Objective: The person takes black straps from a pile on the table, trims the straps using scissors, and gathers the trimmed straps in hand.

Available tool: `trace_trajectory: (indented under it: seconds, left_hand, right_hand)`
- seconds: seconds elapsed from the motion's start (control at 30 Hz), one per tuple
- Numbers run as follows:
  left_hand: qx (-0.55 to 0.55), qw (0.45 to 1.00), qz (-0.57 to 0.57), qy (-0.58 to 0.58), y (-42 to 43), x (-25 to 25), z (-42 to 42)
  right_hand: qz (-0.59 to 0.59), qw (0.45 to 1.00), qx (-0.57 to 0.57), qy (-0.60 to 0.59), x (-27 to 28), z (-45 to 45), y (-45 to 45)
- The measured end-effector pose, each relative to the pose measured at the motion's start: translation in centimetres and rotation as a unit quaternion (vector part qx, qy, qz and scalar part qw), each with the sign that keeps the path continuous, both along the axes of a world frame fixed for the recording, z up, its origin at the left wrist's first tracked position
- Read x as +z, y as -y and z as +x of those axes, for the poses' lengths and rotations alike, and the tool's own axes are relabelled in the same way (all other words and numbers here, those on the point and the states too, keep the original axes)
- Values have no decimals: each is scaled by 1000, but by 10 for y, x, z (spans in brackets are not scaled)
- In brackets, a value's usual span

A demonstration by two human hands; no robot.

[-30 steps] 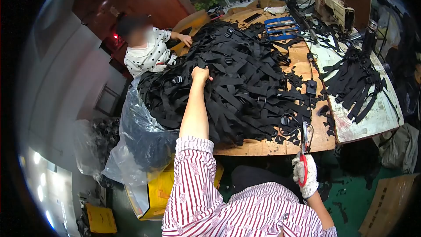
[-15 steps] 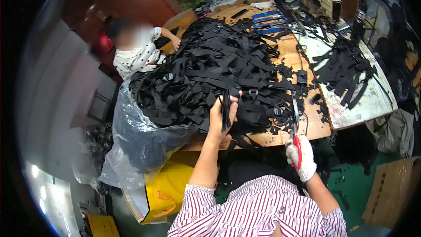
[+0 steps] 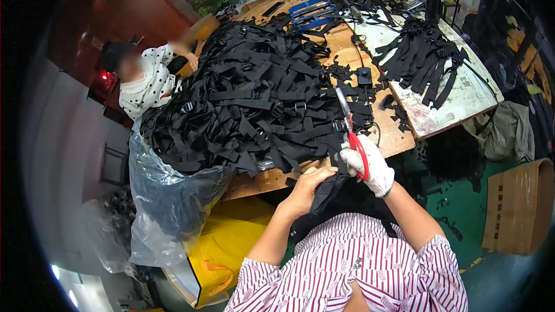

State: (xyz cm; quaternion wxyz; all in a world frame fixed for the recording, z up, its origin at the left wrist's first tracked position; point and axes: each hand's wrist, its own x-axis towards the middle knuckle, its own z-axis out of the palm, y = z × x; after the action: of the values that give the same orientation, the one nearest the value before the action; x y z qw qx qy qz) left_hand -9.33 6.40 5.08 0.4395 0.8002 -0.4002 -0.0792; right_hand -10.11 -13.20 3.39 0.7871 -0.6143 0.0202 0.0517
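My bare left hand (image 3: 307, 189) is closed on a bundle of black webbing straps (image 3: 329, 192) that hangs down at the table's front edge. Just to its right is my right hand (image 3: 371, 169), in a white knit glove, wrapped around red-handled scissors (image 3: 356, 145) whose blades point away from me. The gloved fingers come close to the upper end of the straps; I cannot tell whether they pinch it too. Beyond both hands spreads a large heap of black straps (image 3: 248, 104), some with plastic buckles (image 3: 277, 108).
A person in a polka-dot top (image 3: 151, 81) reaches toward the heap from the far left. More straps lie on a white board (image 3: 404, 110) at right, near a dark flask (image 3: 433, 1). A blue rack (image 3: 312, 13), clear plastic bag (image 3: 167, 196), yellow bag (image 3: 231, 254) and cardboard box (image 3: 517, 208) surround the workplace.
My left hand has come down toward me with the straps, which now hang low. My right hand and the scissors have moved left, beside it. The whole view has shifted.
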Motion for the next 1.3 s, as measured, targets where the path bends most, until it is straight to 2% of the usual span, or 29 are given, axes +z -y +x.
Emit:
trace_trajectory:
  seconds: [0.1, 0.13, 0.17, 0.2, 0.23, 0.27, 0.37, 0.4, 0.43, 0.47, 0.5, 0.57, 0.6, 0.67, 0.7, 0.73, 0.77, 0.8, 0.83, 0.9, 1.0, 1.1, 1.13, 1.3]
  left_hand:
    - [32, 999, -42, -7, 6, -10, -5]
    - [87, 982, -54, -159, 8, -6, -9]
    - [139, 939, -66, -306, 12, 0, -13]
    - [145, 846, -231, -458, 13, -5, -11]
    - [121, 913, -222, -320, 13, -8, -8]
    - [153, 887, -273, -340, 14, -14, -6]
    - [212, 818, -305, -439, 21, -27, -4]
    - [202, 809, -301, -462, 25, -30, -6]
    - [202, 806, -280, -481, 26, -30, -9]
    - [228, 819, -288, -442, 33, -35, -12]
    - [254, 830, -294, -401, 38, -37, -14]
    - [194, 867, -270, -370, 40, -33, -8]
    - [202, 873, -234, -376, 44, -19, -12]
    - [199, 874, -255, -364, 47, -20, -12]
    - [196, 873, -278, -350, 48, -20, -12]
    - [194, 870, -299, -340, 49, -15, -10]
    - [238, 839, -342, -349, 51, -13, -10]
    - [281, 804, -384, -356, 53, -11, -10]
    - [236, 810, -374, -386, 44, -15, -2]
    - [247, 806, -376, -385, 35, -13, 0]
    - [283, 806, -354, -380, 29, -16, 0]
    - [307, 803, -347, -375, 29, -21, 0]
    - [315, 819, -327, -351, 28, -22, 1]
    - [330, 858, -275, -283, 25, -29, 3]
  right_hand:
    - [81, 996, -23, -9, -4, -1, 4]
    - [88, 996, -19, -7, -4, -1, 7]
    - [103, 994, -23, -9, -9, 0, 9]
    - [109, 993, -37, -16, -4, -2, 11]
    - [114, 992, -51, -22, 1, -5, 13]
    - [93, 994, -32, -39, 0, -7, 17]
    - [64, 998, 12, -18, 3, -10, 18]
    - [44, 999, 18, -16, -1, -11, 16]
    - [5, 1000, 11, 19, -9, -10, 12]
    - [-34, 998, 5, 54, -15, -8, 7]
    - [-72, 997, 13, 8, -10, -9, 6]
    - [-19, 995, -51, 83, -31, -5, -7]
    - [-139, 988, -39, 58, -23, -5, -6]
    - [64, 996, -59, -4, -22, -9, -8]
    - [32, 996, -66, 48, -18, -8, -10]
    - [32, 996, -66, 48, -10, -11, -7]
    - [-144, 986, -63, 46, 0, -14, -2]
    - [-315, 946, -58, 45, 9, -16, 0]
    - [-189, 980, -68, 7, 13, -18, -2]
    - [-196, 974, -104, 47, 0, -26, 1]
    - [-320, 947, -29, -6, -13, -41, 17]
    - [-367, 929, 32, -17, -10, -51, 19]
    - [-394, 918, 37, 27, -21, -53, 21]
    - [-443, 892, 87, 35, -9, -56, 23]
